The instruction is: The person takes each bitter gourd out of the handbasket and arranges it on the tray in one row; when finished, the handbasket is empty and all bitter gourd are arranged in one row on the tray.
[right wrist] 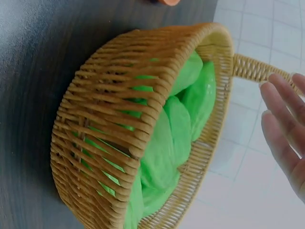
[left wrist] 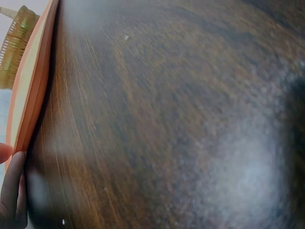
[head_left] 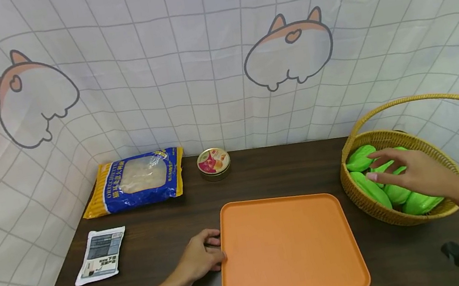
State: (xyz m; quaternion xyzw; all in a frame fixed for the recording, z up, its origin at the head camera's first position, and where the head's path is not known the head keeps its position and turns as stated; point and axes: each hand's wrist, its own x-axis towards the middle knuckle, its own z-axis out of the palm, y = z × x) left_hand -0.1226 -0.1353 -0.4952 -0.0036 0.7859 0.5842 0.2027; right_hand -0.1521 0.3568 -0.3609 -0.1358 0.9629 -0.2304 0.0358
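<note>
My left hand (head_left: 200, 256) is at the left rim of a flat orange tray (head_left: 290, 246). In the left wrist view, the thumb tip and a finger (left wrist: 14, 186) meet at the tray's edge. Over a woven wicker basket (head_left: 367, 203) on the right hovers my right hand (head_left: 418, 172), its fingers spread loosely with nothing between them. Several bright green, elongated, fruit-like pieces (head_left: 369, 188) fill the basket, some partly hidden under the hand. The right wrist view shows the fingers beyond the basket's rim, near its handle (right wrist: 255, 67), and more green pieces (right wrist: 157, 148) inside.
Back left lies a blue and yellow pasta bag (head_left: 144, 180), with a round tin (head_left: 213, 163) beside it. A white and grey packet (head_left: 101, 255) is on the left of the dark wood table (head_left: 279, 170). A grid-patterned cloth (head_left: 198, 67) hangs behind.
</note>
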